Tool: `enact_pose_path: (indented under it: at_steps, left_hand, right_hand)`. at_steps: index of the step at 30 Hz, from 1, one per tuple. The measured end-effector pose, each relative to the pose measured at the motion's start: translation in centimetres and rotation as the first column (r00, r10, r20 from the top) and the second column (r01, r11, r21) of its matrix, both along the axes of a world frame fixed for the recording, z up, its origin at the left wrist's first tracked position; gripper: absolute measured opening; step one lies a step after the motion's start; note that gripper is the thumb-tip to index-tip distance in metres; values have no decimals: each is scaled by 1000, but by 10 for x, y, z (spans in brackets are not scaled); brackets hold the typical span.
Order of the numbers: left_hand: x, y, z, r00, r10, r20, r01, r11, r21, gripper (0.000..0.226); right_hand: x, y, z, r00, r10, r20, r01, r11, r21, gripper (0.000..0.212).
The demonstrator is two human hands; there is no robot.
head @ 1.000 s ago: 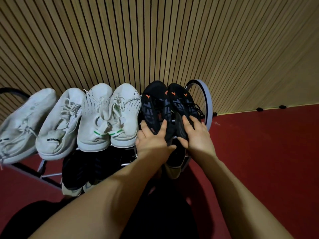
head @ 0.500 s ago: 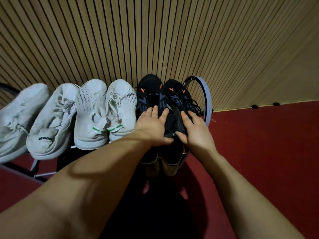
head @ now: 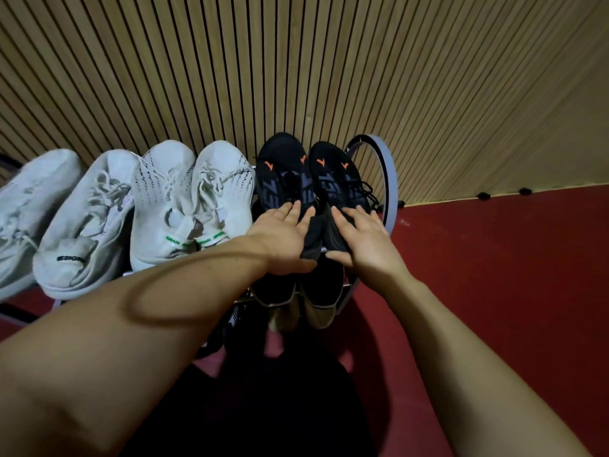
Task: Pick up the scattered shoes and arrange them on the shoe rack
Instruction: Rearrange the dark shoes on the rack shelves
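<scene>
A pair of black shoes with orange marks stands toes-to-wall at the right end of the shoe rack's (head: 386,179) top shelf. My left hand (head: 283,239) rests on the heel end of the left black shoe (head: 280,169), fingers straight over its laces. On the right black shoe (head: 336,174) my right hand (head: 361,237) lies the same way, flat, with the thumb by the heel. Both heels are partly hidden under my hands.
To the left on the same shelf stand a white pair with green heel tags (head: 164,206) and another white pair (head: 82,222). Dark shoes with tan soles (head: 316,308) sit on the shelf below. A slatted wooden wall is behind and red floor (head: 494,275) to the right.
Both hands have slid the black pair farther back on the top shelf, and my fingers have flattened out over the shoes.
</scene>
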State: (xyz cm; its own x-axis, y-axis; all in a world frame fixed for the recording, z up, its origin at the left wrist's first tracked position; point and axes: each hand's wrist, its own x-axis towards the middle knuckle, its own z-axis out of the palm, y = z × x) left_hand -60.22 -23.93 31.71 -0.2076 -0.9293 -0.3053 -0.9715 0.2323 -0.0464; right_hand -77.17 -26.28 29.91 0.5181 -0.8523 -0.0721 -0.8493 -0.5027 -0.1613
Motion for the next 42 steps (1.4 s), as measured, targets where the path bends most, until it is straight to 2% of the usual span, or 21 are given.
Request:
enact_pose_path:
  at_steps: [5, 11, 16, 18, 22, 25, 33, 42]
  left_hand:
    - [0, 2, 0, 1000, -3, 11, 3, 1000, 15, 99]
    - [-3, 4, 1, 995, -2, 101, -7, 996, 87, 122]
    - [5, 5, 8, 999, -11, 51, 6, 995, 102, 113]
    - [9, 8, 7, 996, -43, 77, 36, 995, 89, 109]
    - [7, 4, 11, 990, -57, 127, 40, 991, 129, 108]
    - [7, 1, 12, 990, -55, 127, 37, 990, 139, 108]
    - [7, 0, 10, 988, -53, 147, 31, 989, 145, 107]
    - [8, -1, 5, 989, -48, 137, 27, 989, 146, 111]
  right_hand:
    - [5, 4, -1, 999, 0, -52, -1, 1000, -30, 81]
    - [13, 8, 6, 988, -33, -151, 35, 999, 5, 91]
    - [7, -4, 29, 971, 6, -238, 42, 980, 196, 107]
    - [6, -5, 31, 973, -36, -228, 87, 973, 214, 115]
    - [19, -7, 24, 903, -31, -429, 115, 978, 172, 120]
    - [26, -14, 25, 864, -36, -503, 146, 973, 181, 123]
    - [30, -20, 19, 845, -57, -532, 184, 965, 189, 126]
    - [24, -18, 21, 877, -37, -478, 157, 964, 214, 123]
